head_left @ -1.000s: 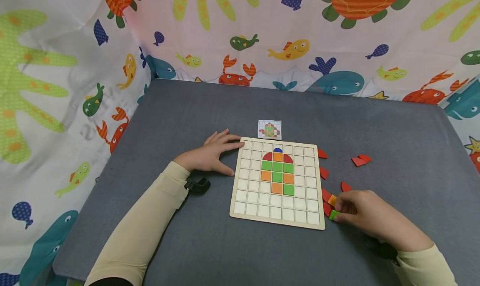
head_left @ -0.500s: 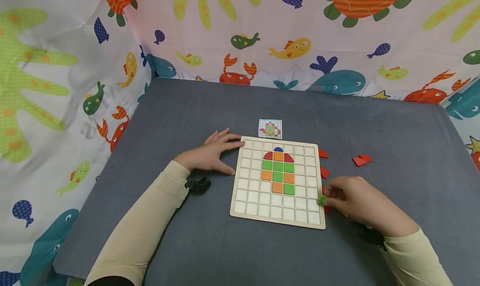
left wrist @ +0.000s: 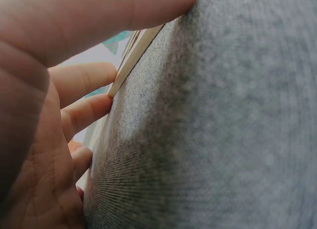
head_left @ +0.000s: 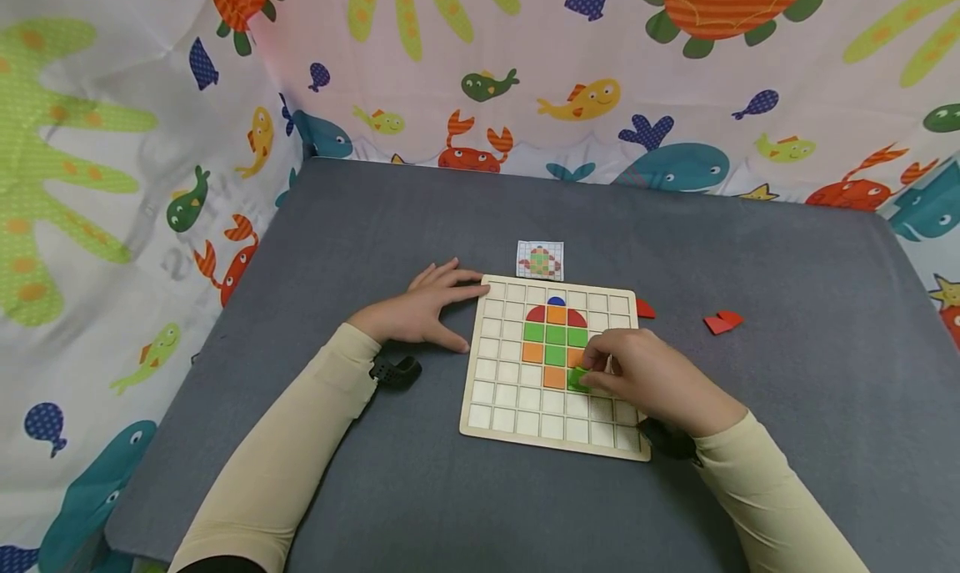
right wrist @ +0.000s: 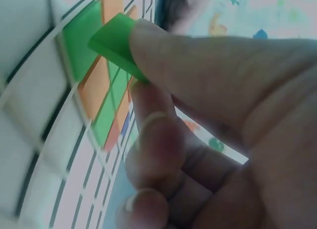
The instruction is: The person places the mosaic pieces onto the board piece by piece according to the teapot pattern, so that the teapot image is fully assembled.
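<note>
A wooden grid board (head_left: 517, 430) lies on the grey table, with green, orange, red and blue tiles set in its middle squares. My left hand (head_left: 427, 308) rests beside the board's left edge, fingers spread; in the left wrist view its fingertips (left wrist: 106, 104) touch that edge. Over the board, my right hand (head_left: 645, 373) pinches a green square tile (right wrist: 116, 43) between thumb and fingers. In the right wrist view this tile is tilted and held just off the grid, near a set green tile (right wrist: 83, 40).
A small picture card (head_left: 539, 260) lies behind the board's far edge. A red piece (head_left: 644, 309) lies against the board's right edge, and two red pieces (head_left: 720, 323) lie farther right. A fish-patterned cloth (head_left: 420, 81) hangs around the table.
My right hand has carried the green tile leftward from the pieces right of the board to over its middle. It now hides several of those pieces. My left hand stays in place.
</note>
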The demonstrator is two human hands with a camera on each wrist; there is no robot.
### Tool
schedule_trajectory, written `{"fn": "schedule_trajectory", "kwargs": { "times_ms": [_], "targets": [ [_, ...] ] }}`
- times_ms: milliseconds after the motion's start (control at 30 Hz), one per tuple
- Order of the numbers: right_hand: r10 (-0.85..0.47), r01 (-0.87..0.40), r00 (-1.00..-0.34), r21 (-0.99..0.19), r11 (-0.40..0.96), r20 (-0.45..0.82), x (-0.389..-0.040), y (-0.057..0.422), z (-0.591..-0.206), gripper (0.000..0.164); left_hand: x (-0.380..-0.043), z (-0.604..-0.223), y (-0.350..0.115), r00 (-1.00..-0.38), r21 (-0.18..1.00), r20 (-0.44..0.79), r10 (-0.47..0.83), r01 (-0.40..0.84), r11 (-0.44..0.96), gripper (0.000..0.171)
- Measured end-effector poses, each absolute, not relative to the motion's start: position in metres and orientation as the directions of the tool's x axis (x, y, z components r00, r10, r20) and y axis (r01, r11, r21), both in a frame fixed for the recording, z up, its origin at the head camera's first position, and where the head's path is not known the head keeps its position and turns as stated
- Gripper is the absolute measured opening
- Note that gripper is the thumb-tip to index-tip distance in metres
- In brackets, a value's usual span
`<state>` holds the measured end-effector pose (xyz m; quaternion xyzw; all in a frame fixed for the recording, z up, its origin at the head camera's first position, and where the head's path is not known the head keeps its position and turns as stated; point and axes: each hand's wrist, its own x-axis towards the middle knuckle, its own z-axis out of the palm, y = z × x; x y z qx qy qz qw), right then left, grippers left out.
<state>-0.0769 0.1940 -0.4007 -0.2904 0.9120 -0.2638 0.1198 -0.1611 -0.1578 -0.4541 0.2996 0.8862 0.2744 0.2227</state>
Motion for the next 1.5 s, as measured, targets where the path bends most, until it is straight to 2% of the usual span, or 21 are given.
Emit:
{"fn": "schedule_trajectory", "kwargs": {
  "times_ms": [400, 800, 1300, 1500],
  "targets": [
    [-0.660, -0.525, -0.749, -0.559, 0.642, -0.055, -0.090, 0.153, -0.407, 0.013, -0.161, -0.453, -0.158, -0.718, 0.613, -0.229, 0.657, 0.419, 0.670, 0.096],
    [-0.676, -0.539, -0.734, -0.553, 0.635, -0.062, -0.092, 0.138, -0.421, 0.012, -0.161, -0.451, -0.157, -0.708, 0.619, -0.221, 0.671, 0.430, 0.657, 0.094],
    [-0.663, -0.546, -0.747, -0.518, 0.659, -0.056, -0.089, 0.146, -0.422, 0.011, -0.160, -0.452, -0.159, -0.720, 0.630, -0.215, 0.660, 0.414, 0.657, 0.095],
    [-0.617, -0.505, -0.784, -0.508, 0.697, -0.066, -0.086, 0.167, -0.411, 0.008, -0.160, -0.453, -0.159, -0.719, 0.624, -0.218, 0.660, 0.417, 0.661, 0.095]
  ]
}}
